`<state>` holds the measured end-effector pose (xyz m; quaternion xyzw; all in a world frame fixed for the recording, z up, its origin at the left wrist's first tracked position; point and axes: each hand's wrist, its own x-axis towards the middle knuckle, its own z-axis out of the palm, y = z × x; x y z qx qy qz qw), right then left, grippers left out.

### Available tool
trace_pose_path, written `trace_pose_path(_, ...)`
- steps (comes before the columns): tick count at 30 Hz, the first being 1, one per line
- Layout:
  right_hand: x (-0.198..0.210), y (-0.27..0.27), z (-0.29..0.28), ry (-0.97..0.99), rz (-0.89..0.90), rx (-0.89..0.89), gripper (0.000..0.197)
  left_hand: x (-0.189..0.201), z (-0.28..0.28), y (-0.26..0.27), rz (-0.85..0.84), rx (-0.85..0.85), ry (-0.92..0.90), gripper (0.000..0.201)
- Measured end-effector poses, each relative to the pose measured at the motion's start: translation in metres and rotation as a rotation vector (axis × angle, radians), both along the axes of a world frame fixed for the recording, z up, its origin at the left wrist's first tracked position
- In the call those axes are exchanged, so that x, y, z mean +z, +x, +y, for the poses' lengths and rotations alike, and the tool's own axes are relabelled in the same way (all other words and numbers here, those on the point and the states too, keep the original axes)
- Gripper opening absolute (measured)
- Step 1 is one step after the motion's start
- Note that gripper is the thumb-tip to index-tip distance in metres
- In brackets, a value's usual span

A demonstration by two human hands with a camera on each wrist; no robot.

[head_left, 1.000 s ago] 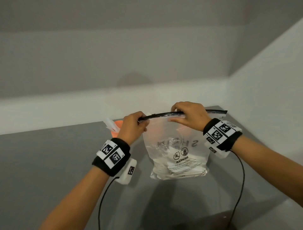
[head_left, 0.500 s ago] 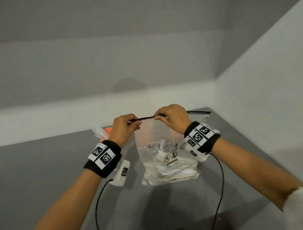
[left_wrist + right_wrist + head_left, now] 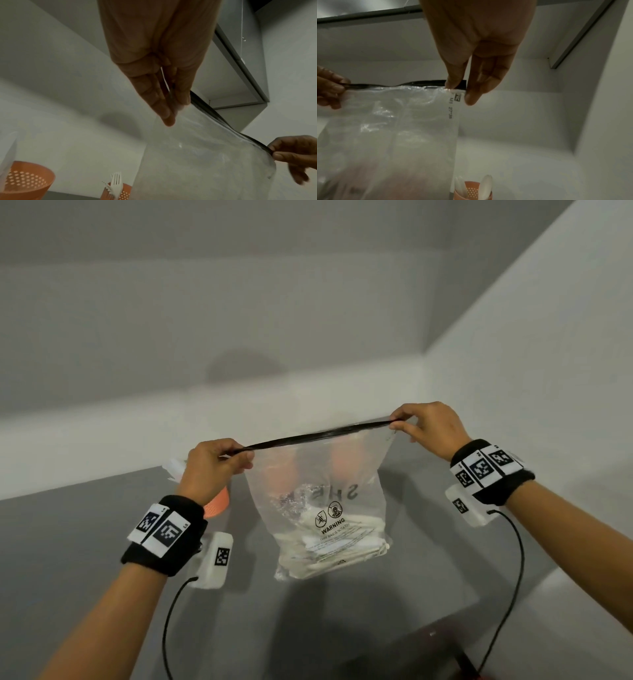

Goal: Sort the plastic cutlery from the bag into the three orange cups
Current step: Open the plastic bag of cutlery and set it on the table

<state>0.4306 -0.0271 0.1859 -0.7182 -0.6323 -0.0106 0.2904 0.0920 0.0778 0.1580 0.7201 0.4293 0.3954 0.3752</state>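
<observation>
Bag hanging above grey table, left hand and right hand each pinching one end of black zip strip. Risk: pinch slipping, bag dropping onto orange cups behind, toppling sorted forks. Bag looking clear, crinkled, warning print showing, white cutlery sagging at bottom

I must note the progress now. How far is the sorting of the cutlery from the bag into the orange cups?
Partly done: one orange cup holds forks, another cup holds white pieces, apparently spoons. In hand: left hand and right hand each pinch an end of the bag's black zip strip, holding the bag up. Left: the white cutlery lying at its bottom.
</observation>
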Motion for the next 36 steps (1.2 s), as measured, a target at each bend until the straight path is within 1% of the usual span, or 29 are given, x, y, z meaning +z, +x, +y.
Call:
trace_pose_path(3, -0.002, -0.005, 0.001, 0.010, 0.259, 0.059, 0.003, 0.010, -0.007, -0.003, 0.229, -0.021, -0.021, 0.015)
trace_pose_path(4, -0.004, -0.007, 0.001, 0.028, 0.313, 0.073, 0.005, 0.012, -0.010, -0.003, 0.263, -0.017, -0.005, 0.022)
trace_pose_path(5, -0.005, -0.009, 0.002, 0.039, 0.341, 0.081, 0.007, 0.015, -0.013, 0.001, 0.259, -0.013, 0.014, 0.033)
trace_pose_path(7, -0.008, -0.014, 0.001, 0.051, 0.377, 0.089, 0.009, 0.019, -0.015, 0.013, 0.274, -0.005, 0.100, 0.053)
trace_pose_path(8, -0.009, -0.017, 0.001, 0.060, 0.389, 0.090, 0.009, 0.019, -0.015, 0.021, 0.329, -0.006, 0.152, 0.055)
trace_pose_path(10, -0.009, -0.019, -0.001, 0.086, 0.406, 0.083, 0.010, 0.018, -0.013, 0.039, 0.466, -0.006, 0.226, 0.044)
trace_pose_path(12, -0.009, -0.021, -0.005, 0.104, 0.435, 0.079, 0.009, 0.017, -0.014, 0.056, 0.531, -0.017, 0.272, 0.033)
trace_pose_path(16, -0.011, -0.026, -0.014, 0.143, 0.449, 0.075, 0.004, 0.013, -0.019, 0.077, 0.557, -0.103, 0.281, 0.025)
trace_pose_path(19, -0.010, -0.026, -0.015, 0.163, 0.405, 0.009, 0.018, 0.011, -0.020, 0.083, 0.583, -0.179, 0.268, 0.021)
trace_pose_path(23, -0.009, -0.024, -0.016, 0.134, 0.408, -0.012, 0.017, 0.014, -0.019, 0.082, 0.483, -0.243, 0.178, 0.030)
trace_pose_path(25, -0.009, -0.024, -0.016, 0.120, 0.422, -0.003, 0.017, 0.015, -0.019, 0.082, 0.479, -0.276, 0.160, 0.023)
trace_pose_path(27, -0.007, -0.025, -0.017, 0.111, 0.427, 0.004, 0.012, 0.014, -0.020, 0.084, 0.494, -0.305, 0.154, 0.016)
trace_pose_path(31, -0.006, -0.029, -0.018, 0.109, 0.430, 0.024, 0.012, 0.012, -0.022, 0.090, 0.437, -0.352, 0.118, 0.018)
trace_pose_path(34, -0.004, -0.031, -0.019, 0.119, 0.419, 0.030, 0.013, 0.011, -0.024, 0.095, 0.467, -0.396, 0.129, 0.015)
trace_pose_path(36, -0.002, -0.032, -0.021, 0.118, 0.406, 0.033, 0.016, 0.011, -0.024, 0.097, 0.504, -0.372, 0.182, 0.014)
